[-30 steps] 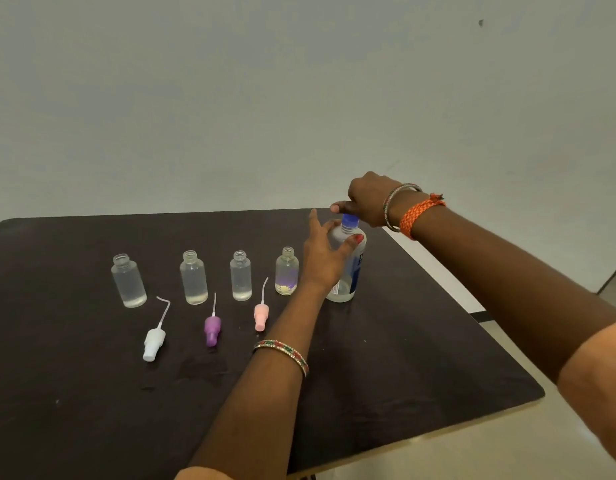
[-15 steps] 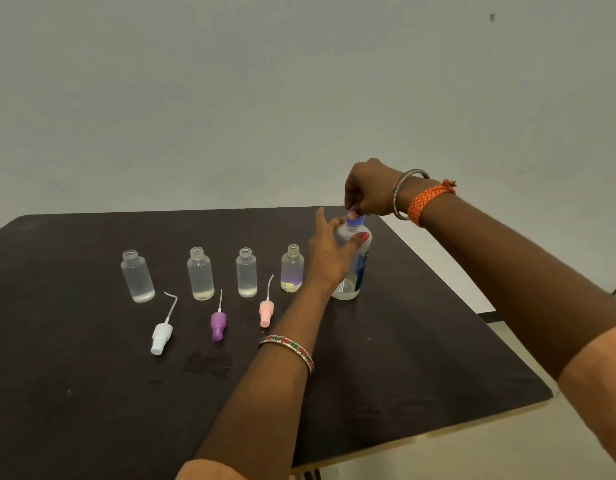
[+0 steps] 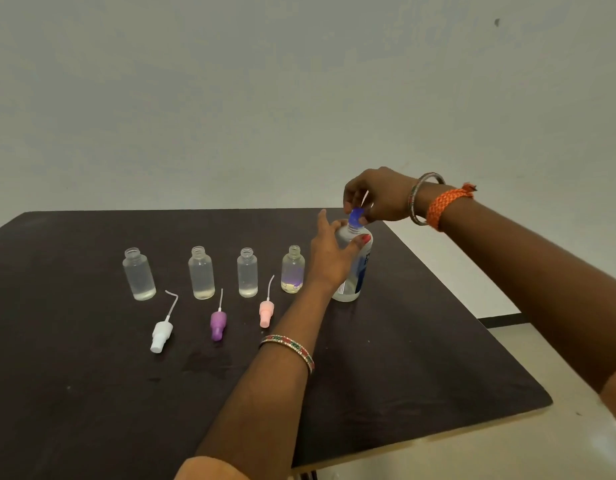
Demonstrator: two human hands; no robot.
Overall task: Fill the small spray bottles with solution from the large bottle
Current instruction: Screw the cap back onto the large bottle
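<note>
- We have the large bottle [image 3: 353, 268] standing upright near the right end of the dark table [image 3: 421, 358], just to the right of the row of four small bottles [image 3: 247, 271].
- Our left hand [image 3: 329, 258] wraps around the bottle's body, thumb on its shoulder, to hold it steady.
- Our right hand [image 3: 376, 199] pinches the blue cap [image 3: 355, 216] from above with fingertips; the cap looks tilted, so we judge it is coming loose or just lifting off.
- To do this well, we should keep the bottle pressed flat to the table while the cap turns, so nothing sloshes out.
- We should lift the cap straight up and set it down away from the small bottles.
- The small bottles are open, each with a little liquid at the bottom, and three spray tops, white [image 3: 161, 336], purple [image 3: 218, 323] and pink [image 3: 266, 311], lie in front of them; a careless elbow could knock them, so our forearms should stay high.
</note>
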